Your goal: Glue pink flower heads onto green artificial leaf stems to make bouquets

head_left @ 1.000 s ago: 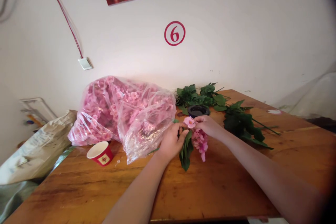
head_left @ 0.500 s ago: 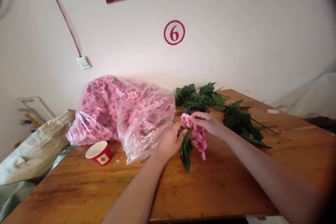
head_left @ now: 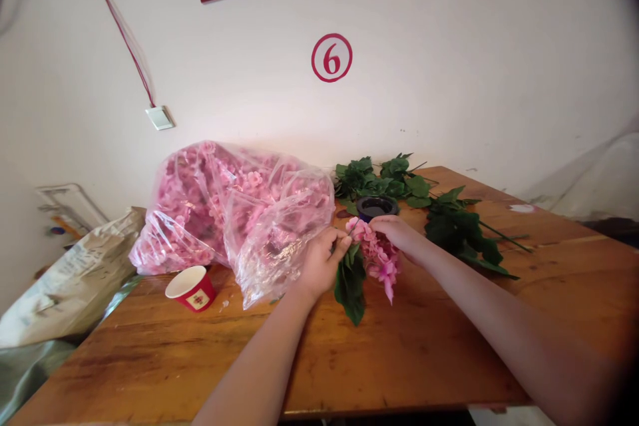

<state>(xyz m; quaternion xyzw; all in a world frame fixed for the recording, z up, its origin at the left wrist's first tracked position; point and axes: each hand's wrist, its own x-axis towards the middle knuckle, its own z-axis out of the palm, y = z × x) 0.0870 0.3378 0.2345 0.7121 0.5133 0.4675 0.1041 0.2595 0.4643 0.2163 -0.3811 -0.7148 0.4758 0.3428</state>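
My left hand [head_left: 322, 263] is closed, its thumb and fingers pinching the upper end of an artificial flower spray with drooping green leaves [head_left: 351, 286]. The spray's pink blossoms [head_left: 379, 261] hang down over the wooden table, just right of the leaves. My right hand [head_left: 399, 236] is shut on the upper right of the blossoms, fingertips partly hidden by petals. A dark round bowl-like object [head_left: 377, 205] stands right behind that hand. Beside my left hand lies a clear plastic bag [head_left: 279, 239] packed with pink flowers.
A red paper cup [head_left: 191, 289] stands on the wooden table [head_left: 210, 373] at the left. Green leaf sprays [head_left: 459, 233] lie at the right, with more leaves [head_left: 374, 180] at the back by the wall. A pale sack [head_left: 64, 279] is off the table's left edge.
My right hand has shifted slightly down and right along the blossoms, its fingers drawn closer in. The leaves have swung a little left; more of the dark round object shows.
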